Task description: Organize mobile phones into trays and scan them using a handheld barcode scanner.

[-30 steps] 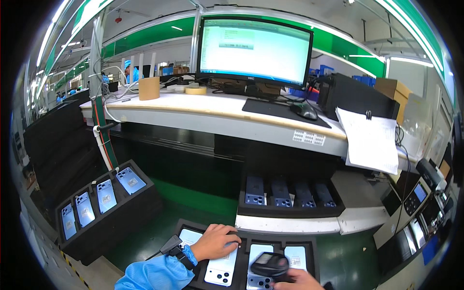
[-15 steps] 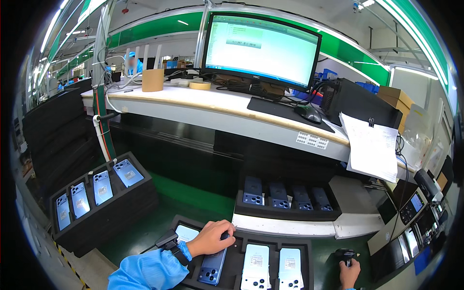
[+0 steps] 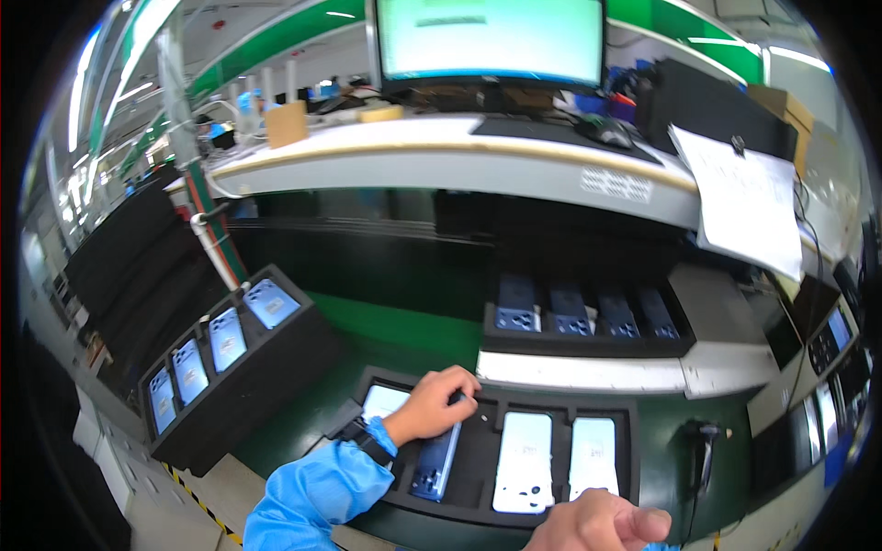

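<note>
My left hand (image 3: pixel 434 404), in a blue sleeve with a black strap at the wrist, is closed over the far end of a dark blue phone (image 3: pixel 435 466). That phone lies camera-side up in a black foam tray (image 3: pixel 476 466). Left of it, a pale phone (image 3: pixel 382 401) is partly covered by my hand. Two more pale phones, one (image 3: pixel 524 457) beside the other (image 3: pixel 593 450), rest in the tray's right half. At the tray's near right edge is my right hand (image 3: pixel 593 525), thumb outstretched, its other fingers blurred and partly hidden. A black handheld scanner (image 3: pixel 703 453) is on the green bench, apart from both hands.
A foam block (image 3: pixel 253 375) at left carries several blue phones. Another foam tray (image 3: pixel 588 340) with several dark phones sits on a white ledge (image 3: pixel 583 372). Above runs a shelf (image 3: pixel 404 170) with a monitor (image 3: pixel 491 41); clipped papers (image 3: pixel 746 197) hang off its right end.
My right hand has let go of the scanner and moved left to the tray's near edge. My left hand stays on the dark blue phone. The whole view has shifted.
</note>
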Demonstrator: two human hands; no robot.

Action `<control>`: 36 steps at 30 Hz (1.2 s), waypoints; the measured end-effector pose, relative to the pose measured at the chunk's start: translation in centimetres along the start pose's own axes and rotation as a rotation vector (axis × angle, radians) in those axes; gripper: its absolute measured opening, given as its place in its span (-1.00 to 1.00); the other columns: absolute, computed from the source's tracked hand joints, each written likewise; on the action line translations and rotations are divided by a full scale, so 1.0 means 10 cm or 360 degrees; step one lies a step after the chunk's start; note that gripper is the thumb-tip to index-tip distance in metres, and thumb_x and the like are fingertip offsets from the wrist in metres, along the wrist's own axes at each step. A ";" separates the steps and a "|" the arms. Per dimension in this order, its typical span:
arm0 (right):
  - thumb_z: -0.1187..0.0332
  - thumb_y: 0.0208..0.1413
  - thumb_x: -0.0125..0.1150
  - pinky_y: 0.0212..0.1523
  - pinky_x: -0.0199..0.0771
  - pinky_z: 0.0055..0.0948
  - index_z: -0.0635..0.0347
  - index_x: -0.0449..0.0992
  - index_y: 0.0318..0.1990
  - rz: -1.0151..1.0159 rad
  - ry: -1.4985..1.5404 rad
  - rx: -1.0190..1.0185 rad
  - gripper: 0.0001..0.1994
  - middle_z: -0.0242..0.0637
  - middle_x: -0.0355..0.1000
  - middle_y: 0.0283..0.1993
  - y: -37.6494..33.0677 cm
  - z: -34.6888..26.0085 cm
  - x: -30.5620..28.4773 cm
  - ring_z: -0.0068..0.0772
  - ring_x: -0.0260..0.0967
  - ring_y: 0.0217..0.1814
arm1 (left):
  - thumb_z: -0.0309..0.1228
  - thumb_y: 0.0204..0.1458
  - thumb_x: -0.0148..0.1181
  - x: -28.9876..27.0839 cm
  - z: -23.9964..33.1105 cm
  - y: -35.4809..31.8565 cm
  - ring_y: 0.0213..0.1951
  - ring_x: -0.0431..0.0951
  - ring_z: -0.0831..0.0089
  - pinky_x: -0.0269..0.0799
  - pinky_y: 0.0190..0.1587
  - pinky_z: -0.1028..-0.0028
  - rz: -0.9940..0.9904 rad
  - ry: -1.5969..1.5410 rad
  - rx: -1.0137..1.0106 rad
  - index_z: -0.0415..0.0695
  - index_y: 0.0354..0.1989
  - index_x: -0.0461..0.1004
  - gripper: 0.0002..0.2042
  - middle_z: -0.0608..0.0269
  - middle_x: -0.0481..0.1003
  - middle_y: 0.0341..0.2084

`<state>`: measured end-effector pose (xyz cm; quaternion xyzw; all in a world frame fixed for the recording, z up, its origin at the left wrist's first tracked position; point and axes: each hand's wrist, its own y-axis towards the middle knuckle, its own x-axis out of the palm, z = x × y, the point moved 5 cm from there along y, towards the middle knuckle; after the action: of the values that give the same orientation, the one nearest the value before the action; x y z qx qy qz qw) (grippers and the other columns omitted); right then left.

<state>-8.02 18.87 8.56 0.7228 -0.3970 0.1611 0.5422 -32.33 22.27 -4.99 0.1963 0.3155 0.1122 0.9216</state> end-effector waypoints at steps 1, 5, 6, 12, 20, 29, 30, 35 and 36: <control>0.06 0.19 0.21 0.38 -0.07 0.37 0.18 0.49 -0.53 -0.0240 0.0113 0.0056 -0.61 -0.40 0.41 -0.56 0.12 0.03 0.08 -0.48 0.28 -0.55 | -0.45 -0.02 0.20 -0.03 0.01 0.01 -0.15 0.53 0.16 0.37 -0.04 0.30 -0.0016 -0.0017 -0.0021 -0.13 -0.40 0.35 -0.87 0.11 0.53 -0.22; 0.05 0.13 0.27 0.37 -0.05 0.35 0.23 0.50 -0.50 -0.0518 0.0228 0.0025 -0.60 -0.37 0.37 -0.56 0.23 0.06 0.25 -0.43 0.26 -0.56 | -0.44 -0.04 0.21 -0.04 0.20 0.08 -0.21 0.55 0.08 0.43 -0.10 0.30 0.0013 -0.0004 -0.0029 -0.20 -0.43 0.33 -0.84 0.02 0.53 -0.26; 0.04 0.11 0.29 0.38 -0.04 0.33 0.23 0.50 -0.50 -0.0576 0.0197 -0.0037 -0.60 -0.37 0.37 -0.56 0.22 0.05 0.26 -0.44 0.26 -0.56 | -0.44 -0.04 0.21 0.00 0.15 0.13 -0.19 0.54 0.08 0.42 -0.08 0.29 -0.0004 -0.0053 -0.0027 -0.19 -0.43 0.33 -0.84 0.04 0.53 -0.25; 0.07 0.08 0.31 0.38 -0.02 0.29 0.21 0.49 -0.55 -0.0446 0.0218 -0.0124 -0.62 -0.40 0.35 -0.57 0.18 0.04 0.29 -0.43 0.20 -0.64 | -0.42 -0.05 0.20 -0.12 0.10 -0.01 -0.17 0.53 0.12 0.37 -0.07 0.28 -0.0007 0.0139 -0.0061 -0.15 -0.44 0.32 -0.84 0.07 0.52 -0.24; 0.10 0.12 0.27 0.39 -0.12 0.37 0.29 0.49 -0.48 -0.0518 -0.0047 -0.0166 -0.62 -0.35 0.37 -0.56 -0.01 -0.12 0.36 -0.43 0.24 -0.64 | -0.38 0.01 0.19 -0.02 0.07 0.00 -0.12 0.50 0.11 0.34 -0.02 0.24 -0.0057 0.0029 -0.0102 -0.14 -0.42 0.32 -0.83 0.11 0.51 -0.18; 0.15 0.15 0.25 0.33 0.05 0.30 0.17 0.53 -0.48 -0.0224 -0.0175 -0.0271 -0.71 -0.42 0.41 -0.61 -0.03 -0.23 0.10 -0.53 0.21 -0.65 | -0.45 -0.02 0.18 -0.01 0.09 0.03 -0.12 0.48 0.19 0.33 0.02 0.30 -0.0093 -0.0005 -0.0135 -0.14 -0.42 0.34 -0.88 0.10 0.50 -0.19; 0.16 0.15 0.25 0.28 0.16 0.26 0.13 0.53 -0.48 -0.0055 -0.0211 -0.0326 -0.73 -0.44 0.41 -0.64 -0.04 -0.28 0.08 -0.54 0.20 -0.64 | -0.46 -0.02 0.17 -0.01 0.12 0.08 -0.12 0.48 0.20 0.33 0.02 0.32 -0.0095 -0.0051 -0.0092 -0.14 -0.42 0.33 -0.88 0.10 0.50 -0.20; 0.30 0.20 0.15 -0.03 0.57 0.13 0.23 0.33 -0.72 -0.0062 -0.0226 -0.0536 -0.57 -0.35 0.16 -0.79 0.12 -0.33 0.42 -0.50 0.01 -0.82 | -0.48 -0.02 0.15 -0.09 0.10 0.06 -0.10 0.44 0.32 0.30 0.06 0.37 -0.0099 -0.0069 -0.0166 -0.16 -0.42 0.30 -0.88 0.10 0.48 -0.18; 0.30 0.20 0.15 -0.03 0.57 0.13 0.23 0.33 -0.72 -0.0034 -0.0230 -0.0537 -0.57 -0.35 0.16 -0.79 0.13 -0.32 0.45 -0.50 0.01 -0.82 | -0.47 -0.01 0.15 -0.08 0.09 0.07 -0.10 0.44 0.32 0.30 0.07 0.36 -0.0102 -0.0054 -0.0156 -0.15 -0.42 0.30 -0.87 0.10 0.47 -0.18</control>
<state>-5.46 19.89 13.55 0.6355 -0.4485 0.0341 0.6276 -32.42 22.41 -3.59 0.1427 0.3001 0.0944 0.9385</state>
